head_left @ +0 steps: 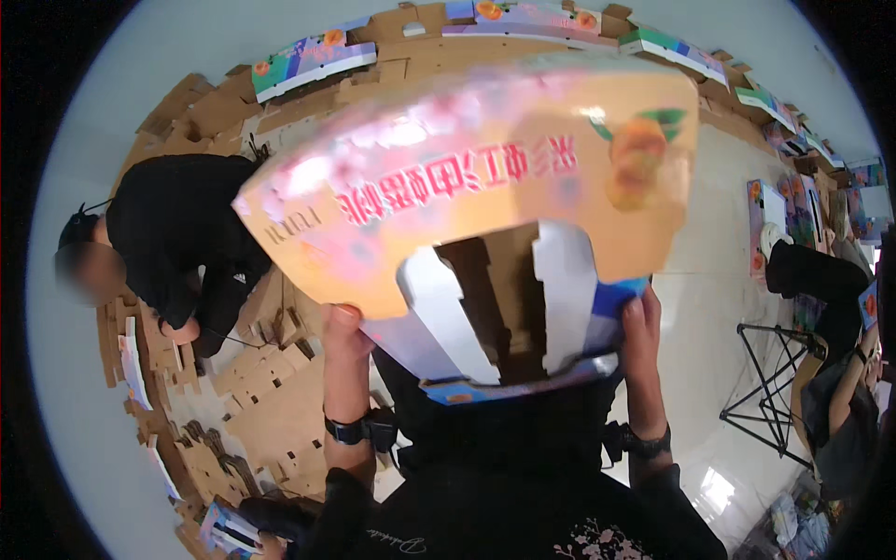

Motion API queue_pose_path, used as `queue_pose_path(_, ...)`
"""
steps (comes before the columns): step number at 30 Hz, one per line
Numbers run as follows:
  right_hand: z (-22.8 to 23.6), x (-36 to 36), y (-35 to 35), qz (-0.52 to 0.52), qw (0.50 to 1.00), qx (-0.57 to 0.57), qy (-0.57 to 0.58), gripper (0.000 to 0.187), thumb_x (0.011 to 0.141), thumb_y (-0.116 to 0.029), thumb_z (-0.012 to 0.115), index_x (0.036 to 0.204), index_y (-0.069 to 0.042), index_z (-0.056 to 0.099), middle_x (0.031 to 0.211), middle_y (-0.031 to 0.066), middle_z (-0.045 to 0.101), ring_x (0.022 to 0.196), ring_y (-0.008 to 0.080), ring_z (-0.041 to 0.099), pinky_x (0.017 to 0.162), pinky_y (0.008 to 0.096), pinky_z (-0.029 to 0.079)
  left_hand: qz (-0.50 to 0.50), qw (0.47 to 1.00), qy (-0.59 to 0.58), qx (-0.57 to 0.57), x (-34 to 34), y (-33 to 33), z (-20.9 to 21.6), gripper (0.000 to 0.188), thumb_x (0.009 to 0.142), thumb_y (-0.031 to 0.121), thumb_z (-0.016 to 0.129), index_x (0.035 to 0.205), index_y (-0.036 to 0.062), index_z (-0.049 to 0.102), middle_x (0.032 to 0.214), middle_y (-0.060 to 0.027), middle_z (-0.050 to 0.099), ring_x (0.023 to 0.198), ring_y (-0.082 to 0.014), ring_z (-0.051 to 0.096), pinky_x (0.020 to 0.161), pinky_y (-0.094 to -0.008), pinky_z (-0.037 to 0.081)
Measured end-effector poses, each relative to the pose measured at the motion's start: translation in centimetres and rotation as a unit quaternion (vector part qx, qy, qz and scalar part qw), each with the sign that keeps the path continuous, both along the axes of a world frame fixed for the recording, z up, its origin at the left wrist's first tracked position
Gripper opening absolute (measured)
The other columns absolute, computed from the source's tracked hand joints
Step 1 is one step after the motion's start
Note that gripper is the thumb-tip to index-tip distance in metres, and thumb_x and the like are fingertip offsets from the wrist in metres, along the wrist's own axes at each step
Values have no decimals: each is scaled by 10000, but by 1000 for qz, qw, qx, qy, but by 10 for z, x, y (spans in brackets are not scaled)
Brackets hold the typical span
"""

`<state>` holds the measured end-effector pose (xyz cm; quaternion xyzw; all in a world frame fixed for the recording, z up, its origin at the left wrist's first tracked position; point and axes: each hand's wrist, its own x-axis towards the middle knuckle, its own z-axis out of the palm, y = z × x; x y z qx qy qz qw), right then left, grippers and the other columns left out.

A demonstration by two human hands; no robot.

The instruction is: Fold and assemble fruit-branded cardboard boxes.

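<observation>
In the head view, the person's left hand (347,334) and right hand (641,325) hold a printed box (476,210) up in front of the body, above the floor (695,355). The left hand is closed on the box's lower left edge, its thumb on the near side and its other fingers hidden; the right hand grips the lower right edge, beside a blue patch. The box is tilted, its lettering upside down, with an orange panel bearing pink blossoms and a peach. A cut-out between white flaps (567,280) opens onto the brown inside. Each wrist wears a black strap (347,431). To the left, a co-worker in black (182,219) crouches among flat brown cardboard pieces (289,411); at the lower left corner, another person's hand (271,545) is at a blue-and-purple box (224,529). More printed boxes (317,67) line the far edge of the room. On the right, a black folding frame (770,406) stands near a person in dark clothes (826,289), whose white shoe (771,240) shows.
</observation>
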<state>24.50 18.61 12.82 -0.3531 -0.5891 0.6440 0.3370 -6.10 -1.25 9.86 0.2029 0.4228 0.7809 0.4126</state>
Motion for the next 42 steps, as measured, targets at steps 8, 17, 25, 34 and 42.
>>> queue_pose_path(8, 10, -27, 2, -56, 996, 59, -30, 453, 1020, -123, 507, 1442, 15, 420, 1419, 125, 525, 1267, 204, 509, 1065, 353, 406, 294, 955, 43, -11, -34, 16, 62, 706, 1008, 564, 407, 1500, 59, 371, 1442, -136, 503, 1267, -269, 538, 1090, -401, 426)
queue_pose_path(17, 8, -16, -39, 267, 958, -103, -2, 366, 1008, -148, 546, 1324, 32, 498, 1246, 158, 625, 1082, 248, 623, 943, 364, 487, 308, 950, 54, -8, -90, 9, 92, 879, 979, 661, 325, 1513, -38, 312, 1484, -192, 438, 1369, -306, 414, 1178, -415, 284)
queue_pose_path(25, 26, -23, -58, 118, 962, -230, 84, 381, 1081, -313, 398, 1026, 26, 564, 673, 149, 607, 533, 219, 593, 530, 310, 501, 257, 963, -30, -73, -97, 19, 67, 633, 971, 588, 507, 1311, 61, 589, 1145, -92, 683, 1007, -197, 661, 881, -328, 547)
queue_pose_path(34, 6, 28, -56, -71, 983, -170, 16, 447, 1098, -321, 366, 841, -15, 566, 581, 120, 585, 516, 205, 596, 523, 333, 526, 244, 968, -32, -50, -119, -6, 41, 579, 958, 553, 568, 1268, 66, 610, 1173, -92, 686, 1079, -241, 654, 958, -376, 526)
queue_pose_path(42, -18, 19, -38, -66, 967, 72, -234, 738, 994, -326, 609, 1507, 63, 246, 1433, 252, 469, 1299, 344, 509, 1110, 425, 385, 289, 950, -88, -76, -114, -12, 16, 614, 994, 524, 533, 1381, 47, 529, 1322, -99, 622, 1219, -263, 586, 1046, -427, 464)
